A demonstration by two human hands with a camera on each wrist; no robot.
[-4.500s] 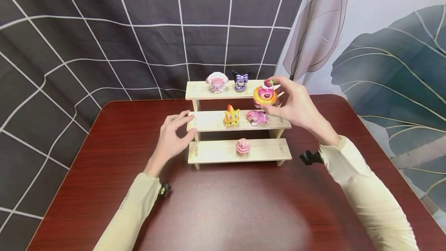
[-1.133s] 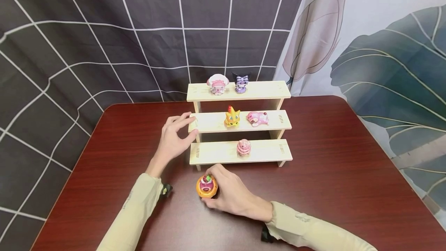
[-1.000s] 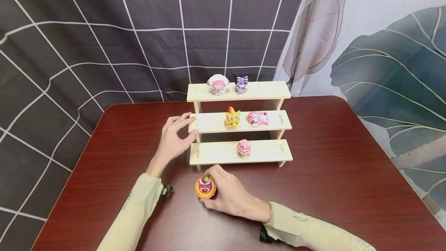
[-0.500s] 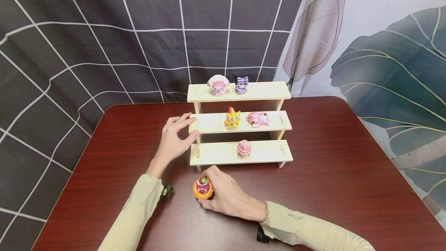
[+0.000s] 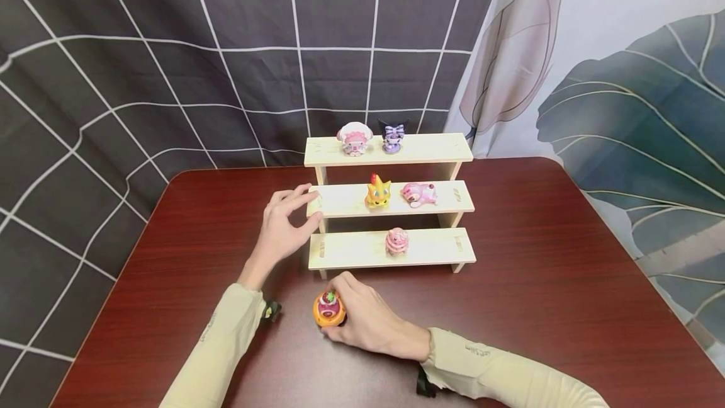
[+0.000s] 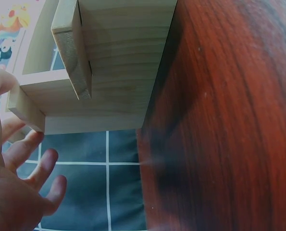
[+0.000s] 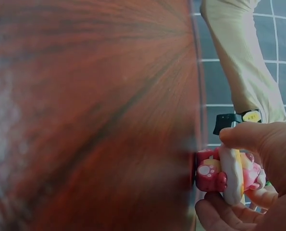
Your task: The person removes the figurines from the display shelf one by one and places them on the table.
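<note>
My right hand (image 5: 370,320) grips a pink bear figurine (image 5: 329,311) with an orange ring round its middle and a strawberry on top. It is upright at the tabletop in front of the shelf. In the right wrist view, the feet of the bear figurine (image 7: 207,177) are at the table surface, with thumb and fingers on either side of its ring. At the left end of the middle tier, my left hand (image 5: 281,225) pinches the board of the wooden display shelf (image 5: 340,200). The left wrist view has the other fingers (image 6: 46,166) loosely bent beside the board end.
A white-hatted figurine (image 5: 355,139) and a purple-black one (image 5: 393,136) sit on the top tier. The middle tier bears a yellow figurine (image 5: 377,192) and a lying pink bear (image 5: 420,194). A pink figurine (image 5: 397,241) stands on the bottom tier. Behind the table (image 5: 538,257) hangs a grid-patterned curtain (image 5: 243,74).
My right hand has carried the bear figurine from the shelf's upper right down to the table in front, then slightly left. My left hand stays at the shelf's left end.
</note>
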